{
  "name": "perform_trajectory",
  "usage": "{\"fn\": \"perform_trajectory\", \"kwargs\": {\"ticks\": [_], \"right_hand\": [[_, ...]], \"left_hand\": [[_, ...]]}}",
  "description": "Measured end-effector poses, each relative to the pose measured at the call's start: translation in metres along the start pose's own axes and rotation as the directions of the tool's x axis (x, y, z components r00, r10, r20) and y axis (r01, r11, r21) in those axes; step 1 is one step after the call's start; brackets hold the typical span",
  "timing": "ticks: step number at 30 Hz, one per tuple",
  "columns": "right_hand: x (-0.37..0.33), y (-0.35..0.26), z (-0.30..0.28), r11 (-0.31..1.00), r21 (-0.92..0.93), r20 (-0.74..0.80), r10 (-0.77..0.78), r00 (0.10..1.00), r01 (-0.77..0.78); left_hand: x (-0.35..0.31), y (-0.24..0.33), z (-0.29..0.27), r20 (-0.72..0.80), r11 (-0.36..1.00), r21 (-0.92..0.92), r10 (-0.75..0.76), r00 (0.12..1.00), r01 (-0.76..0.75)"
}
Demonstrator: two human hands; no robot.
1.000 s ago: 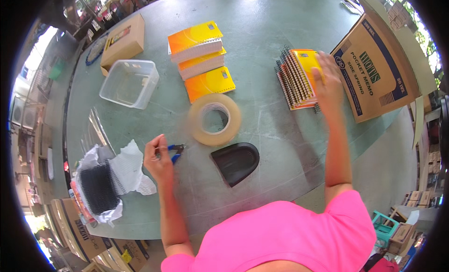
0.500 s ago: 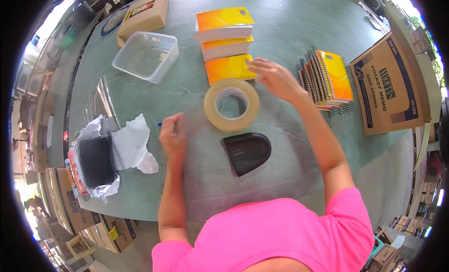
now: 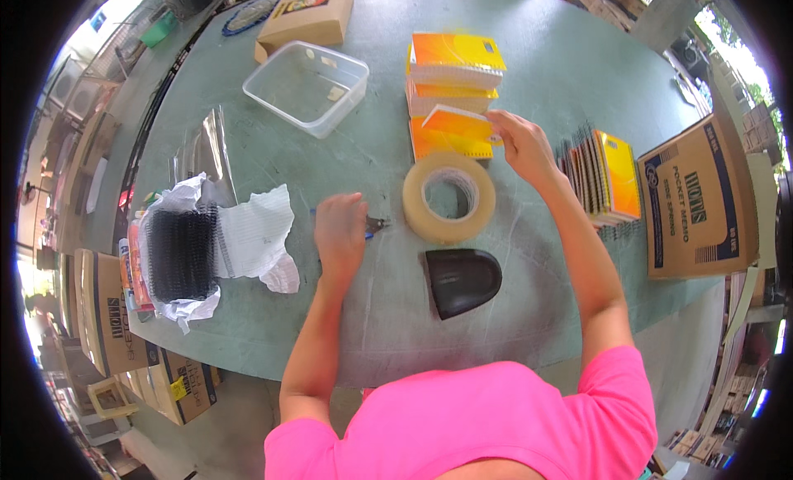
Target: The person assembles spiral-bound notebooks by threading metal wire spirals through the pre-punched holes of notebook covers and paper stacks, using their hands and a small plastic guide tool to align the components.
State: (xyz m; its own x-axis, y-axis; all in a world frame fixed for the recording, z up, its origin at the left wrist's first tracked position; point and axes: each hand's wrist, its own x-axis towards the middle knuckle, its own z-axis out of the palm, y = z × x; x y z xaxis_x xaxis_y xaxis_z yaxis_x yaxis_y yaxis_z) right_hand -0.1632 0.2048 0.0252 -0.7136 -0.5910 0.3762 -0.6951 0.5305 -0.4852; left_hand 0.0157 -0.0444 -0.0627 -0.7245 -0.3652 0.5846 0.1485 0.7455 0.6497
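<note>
My left hand [image 3: 340, 232] is closed over a small pair of pliers [image 3: 378, 225]. Dark jaws stick out on its right, and bits of blue handle show on either side. My right hand [image 3: 524, 147] pinches the right edge of a yellow-orange spiral notebook [image 3: 456, 123], whose left side is tilted up off the nearest of the notebook stacks [image 3: 454, 54]. A large roll of clear tape [image 3: 415, 203] lies just below that stack. Nearer to me is a black, rounded, mouse-shaped piece [image 3: 464, 283].
Black wire spirals [image 3: 182, 253] lie on torn white paper [image 3: 256, 236] at left. A clear plastic tub [image 3: 306, 87] stands behind, near a brown box [image 3: 314, 17]. More spiral-bound notebooks [image 3: 619, 178] stand at right, beside a cardboard carton [image 3: 698, 199].
My right hand has taken hold of a notebook at the near stack and raised it. The pliers' jaws now show beside my left hand. The whole view has shifted.
</note>
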Motion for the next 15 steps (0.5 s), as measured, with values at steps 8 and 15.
{"fn": "perform_trajectory", "kwargs": {"ticks": [8,15], "right_hand": [[-0.034,-0.064,-0.002,0.963,0.016,0.130,-0.270,0.954,0.271],[-0.031,-0.115,0.026,0.972,-0.063,0.209,-0.208,0.956,0.225]], "left_hand": [[0.033,0.048,0.019,0.289,0.929,-0.359,0.017,0.957,0.092],[0.023,0.045,0.001,0.334,0.963,-0.267,0.117,0.935,-0.025]]}}
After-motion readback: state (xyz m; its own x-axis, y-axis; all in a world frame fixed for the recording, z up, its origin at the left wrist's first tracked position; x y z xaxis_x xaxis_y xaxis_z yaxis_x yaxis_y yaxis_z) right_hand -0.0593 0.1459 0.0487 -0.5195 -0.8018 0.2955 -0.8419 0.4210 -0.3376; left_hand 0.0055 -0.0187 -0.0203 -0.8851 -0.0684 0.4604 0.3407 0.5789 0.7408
